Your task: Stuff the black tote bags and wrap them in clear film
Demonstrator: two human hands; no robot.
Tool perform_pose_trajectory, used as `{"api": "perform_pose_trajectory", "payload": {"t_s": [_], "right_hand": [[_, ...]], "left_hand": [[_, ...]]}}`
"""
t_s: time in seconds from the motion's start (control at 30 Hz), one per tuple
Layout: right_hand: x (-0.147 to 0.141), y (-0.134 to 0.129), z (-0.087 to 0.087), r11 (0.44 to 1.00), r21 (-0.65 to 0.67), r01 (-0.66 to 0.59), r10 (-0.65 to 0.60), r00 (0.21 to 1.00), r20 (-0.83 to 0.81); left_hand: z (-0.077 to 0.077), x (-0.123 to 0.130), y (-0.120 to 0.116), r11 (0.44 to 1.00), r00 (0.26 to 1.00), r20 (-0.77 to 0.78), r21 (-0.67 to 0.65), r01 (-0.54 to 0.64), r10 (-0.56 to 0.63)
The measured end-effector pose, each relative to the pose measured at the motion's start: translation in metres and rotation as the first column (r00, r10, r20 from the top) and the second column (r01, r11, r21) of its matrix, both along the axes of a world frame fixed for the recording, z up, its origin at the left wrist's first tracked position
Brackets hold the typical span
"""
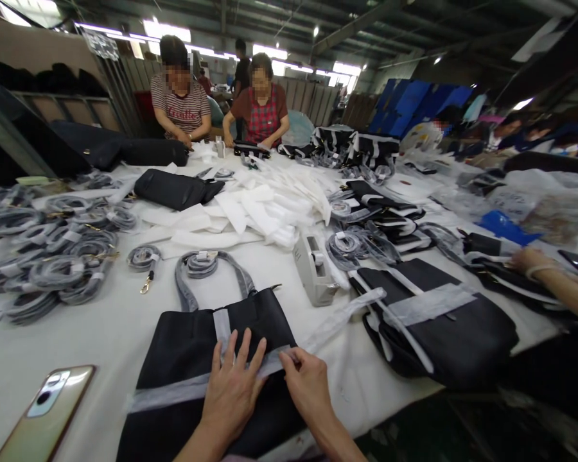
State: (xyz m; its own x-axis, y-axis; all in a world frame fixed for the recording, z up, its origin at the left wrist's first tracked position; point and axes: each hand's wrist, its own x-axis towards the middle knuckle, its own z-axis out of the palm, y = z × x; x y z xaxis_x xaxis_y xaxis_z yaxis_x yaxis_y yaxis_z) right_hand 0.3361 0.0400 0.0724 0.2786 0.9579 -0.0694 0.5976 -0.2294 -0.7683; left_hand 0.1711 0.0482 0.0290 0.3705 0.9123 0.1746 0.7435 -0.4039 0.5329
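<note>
A black handbag (173, 350) lies flat on the table right in front of me, its wrapped handle looping out at the top. Across its front runs a pale translucent wrapping strip (171, 393), crossed by a short upright piece near the top edge. My left hand (234, 391) rests on the bag with fingers spread over the strip. Thumb and forefinger of my right hand (308, 385) pinch the strip's end at the bag's right side. A coiled, wrapped strap (201, 263) sits inside the handle loop.
Wrapped coiled straps (58, 269) pile up on the left, above a phone (45, 414). A tape dispenser (314, 266) stands beyond my bag. More black bags (443, 321) lie right, near a co-worker's hand (534, 263). White foam sheets (264, 205) cover the middle; two people work opposite.
</note>
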Motion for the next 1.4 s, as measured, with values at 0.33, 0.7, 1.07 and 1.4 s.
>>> {"api": "perform_pose_trajectory", "payload": {"t_s": [0.33, 0.7, 1.07, 1.4], "right_hand": [[0.013, 0.008, -0.009, 0.994, -0.040, -0.104, 0.105, 0.994, 0.022], [0.015, 0.014, -0.023, 0.987, 0.109, -0.115, 0.078, 0.953, 0.293], [0.105, 0.005, -0.021, 0.866, -0.172, 0.470, -0.486, 0.706, -0.515], [0.106, 0.030, -0.018, 0.929, -0.137, 0.342, -0.339, 0.645, -0.685]], "left_hand": [[0.007, -0.018, -0.008, 0.916, 0.889, 0.264, -0.042, 0.399, -0.375], [0.017, -0.010, -0.010, 0.921, 0.913, -0.122, -0.011, 0.390, -0.388], [-0.003, 0.001, -0.021, 0.887, 0.902, -0.400, 0.340, 0.313, -0.164], [0.000, 0.003, -0.023, 0.860, 0.908, -0.399, 0.412, 0.301, -0.127]]}}
